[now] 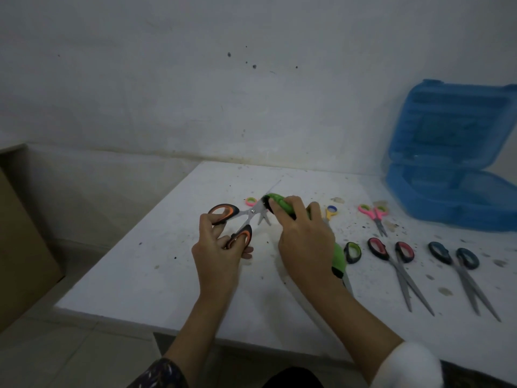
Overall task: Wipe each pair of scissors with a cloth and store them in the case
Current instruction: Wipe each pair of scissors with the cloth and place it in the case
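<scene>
The left grip (218, 252) holds opened orange scissors (252, 211); right grip (305, 239) clasps, seemingly, green cloth (279, 203).

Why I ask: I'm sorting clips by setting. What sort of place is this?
Likely a plain room in a home or small workroom; hard to say more. A scuffed white wall backs a stained white table, with a pale tiled floor and brown cardboard beside it.

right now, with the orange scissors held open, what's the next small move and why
Probably slide the green cloth along the blade it covers, toward the tip: the right hand grips it over that blade, and the left hand holds the orange scissors open by the handles.
</scene>
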